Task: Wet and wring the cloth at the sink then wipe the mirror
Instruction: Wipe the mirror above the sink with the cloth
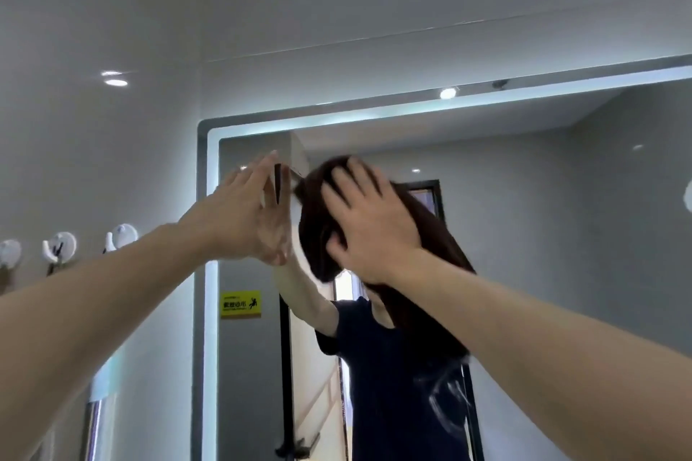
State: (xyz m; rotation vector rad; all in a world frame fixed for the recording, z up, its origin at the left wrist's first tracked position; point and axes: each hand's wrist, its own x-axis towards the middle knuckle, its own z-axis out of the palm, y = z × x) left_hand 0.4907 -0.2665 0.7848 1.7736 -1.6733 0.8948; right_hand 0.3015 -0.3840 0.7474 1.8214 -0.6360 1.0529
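A large wall mirror [524, 236] with a lit white border fills the right half of the view. My right hand [370, 225] lies spread flat over a dark brown cloth [314, 232] and presses it against the glass, high up and near the mirror's left side. My left hand [243, 217] holds nothing; its open palm rests against the glass just left of the cloth, fingertips meeting their reflection. A streaky wet smear [445, 404] shows on the glass lower down. The sink is out of view.
Three white hooks [60, 247] are stuck to the grey wall left of the mirror. A yellow warning sign [240, 304] and a doorway appear as reflections. A chrome fitting [93, 423] stands at the lower left.
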